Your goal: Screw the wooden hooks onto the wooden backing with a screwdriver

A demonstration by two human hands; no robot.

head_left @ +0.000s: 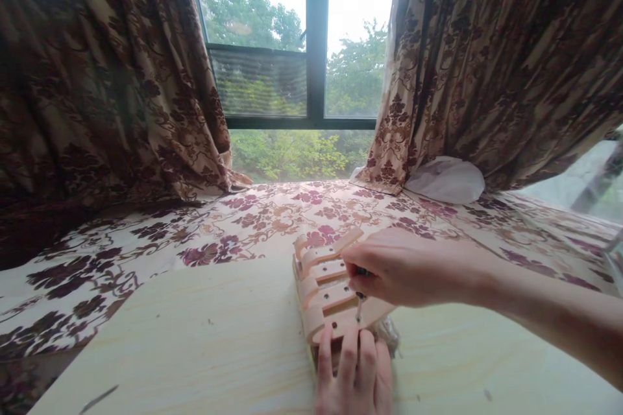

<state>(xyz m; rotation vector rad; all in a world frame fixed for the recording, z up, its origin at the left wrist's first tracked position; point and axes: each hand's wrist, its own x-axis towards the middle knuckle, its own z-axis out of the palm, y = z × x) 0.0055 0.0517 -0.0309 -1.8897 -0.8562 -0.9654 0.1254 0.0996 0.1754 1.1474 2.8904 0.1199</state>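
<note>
**Slatted wooden piece (335,292) met at its near end and right side**

Patterned cloth (292,207) is partly covered by a pale board (170,337). On the board the slatted wooden piece is set, its long axis pointed away from the body, its slats laid crosswise. The right hand (396,266) is held over its right side, so most of the piece is found leftward and below. The near end is partly covered by the left hand (353,376); fingertips are rested at the nearest slat, but whether anything is gripped cannot be told. A screwdriver (359,307) is clasped in the right hand, its shaft pointed down at that slat. The left fingertips are placed nearer to its tip. Leftward, a dark screw head (334,325) is seen.
</note>
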